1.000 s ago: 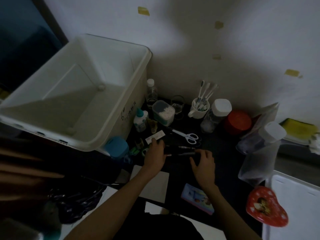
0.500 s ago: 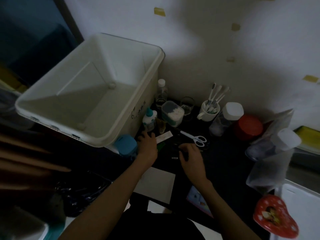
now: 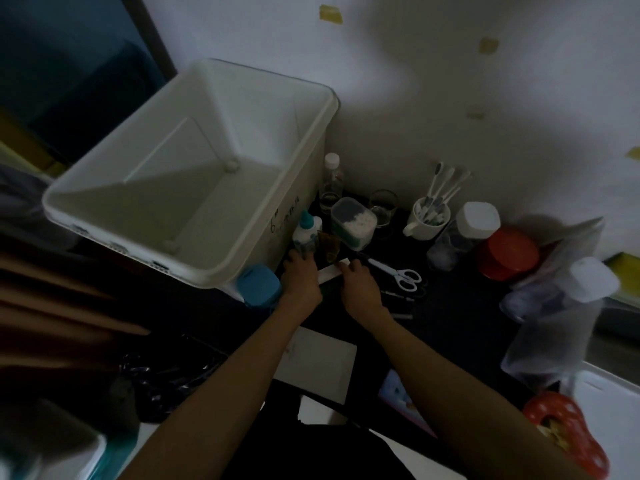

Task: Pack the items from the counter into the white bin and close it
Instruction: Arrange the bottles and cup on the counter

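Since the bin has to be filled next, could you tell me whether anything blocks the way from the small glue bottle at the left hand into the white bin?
Only the white bin's own near wall; its top is open, no lid on.

Dim, underexposed wide-angle view with deep shadows, blurred left edge, bowed lines at the borders
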{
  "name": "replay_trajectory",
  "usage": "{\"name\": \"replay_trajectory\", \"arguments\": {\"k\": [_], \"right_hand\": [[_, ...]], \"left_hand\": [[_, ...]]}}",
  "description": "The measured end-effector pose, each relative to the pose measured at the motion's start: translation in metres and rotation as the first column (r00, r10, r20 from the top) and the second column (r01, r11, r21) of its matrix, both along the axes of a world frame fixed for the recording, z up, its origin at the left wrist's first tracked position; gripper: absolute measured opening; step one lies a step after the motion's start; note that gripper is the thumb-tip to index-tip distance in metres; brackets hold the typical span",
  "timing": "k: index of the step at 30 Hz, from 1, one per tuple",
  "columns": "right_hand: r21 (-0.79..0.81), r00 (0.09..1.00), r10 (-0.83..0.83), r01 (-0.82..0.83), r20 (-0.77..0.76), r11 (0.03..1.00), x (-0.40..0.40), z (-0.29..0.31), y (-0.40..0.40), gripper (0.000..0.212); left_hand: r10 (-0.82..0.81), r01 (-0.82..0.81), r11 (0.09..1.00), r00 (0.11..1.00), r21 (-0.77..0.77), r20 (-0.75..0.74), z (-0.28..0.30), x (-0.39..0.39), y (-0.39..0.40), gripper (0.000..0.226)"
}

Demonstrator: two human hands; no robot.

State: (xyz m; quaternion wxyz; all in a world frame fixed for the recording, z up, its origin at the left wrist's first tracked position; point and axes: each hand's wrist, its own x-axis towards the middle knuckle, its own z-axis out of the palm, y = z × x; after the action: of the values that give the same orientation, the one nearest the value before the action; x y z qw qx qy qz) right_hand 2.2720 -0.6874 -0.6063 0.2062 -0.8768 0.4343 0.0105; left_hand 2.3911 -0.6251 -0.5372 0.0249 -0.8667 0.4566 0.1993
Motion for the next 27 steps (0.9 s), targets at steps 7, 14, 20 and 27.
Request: {"name": "replay_trajectory", "arguments": {"k": [7, 14, 20, 27], "right_hand": [[-0.088, 1.0, 0.009, -0.007, 0.021, 0.996, -0.007, -0.008, -0.013, 0.047], [-0.132, 0.999, 0.029, -0.026, 0.028, 0.991, -0.01, -0.009, -0.013, 0.04], [-0.122, 0.997, 0.074, -0.071, 0.025, 0.99, -0.013, -0.006, -0.013, 0.035], [0.202, 0.943, -0.013, -0.058, 0.333, 0.978, -0.022, -0.01, -0.011, 0.026]], "left_hand": [[-0.241, 0.268, 0.954, 0.952, -0.133, 0.189, -0.01, -0.035, 0.015, 0.035], [-0.205, 0.201, 0.978, 0.971, 0.049, 0.118, -0.032, -0.043, 0.037, 0.034], [-0.14, 0.139, 0.99, 0.989, 0.023, 0.044, -0.039, -0.04, 0.03, 0.056], [-0.101, 0.083, 0.989, 0.984, -0.12, -0.145, -0.034, -0.035, 0.029, 0.05]]}}
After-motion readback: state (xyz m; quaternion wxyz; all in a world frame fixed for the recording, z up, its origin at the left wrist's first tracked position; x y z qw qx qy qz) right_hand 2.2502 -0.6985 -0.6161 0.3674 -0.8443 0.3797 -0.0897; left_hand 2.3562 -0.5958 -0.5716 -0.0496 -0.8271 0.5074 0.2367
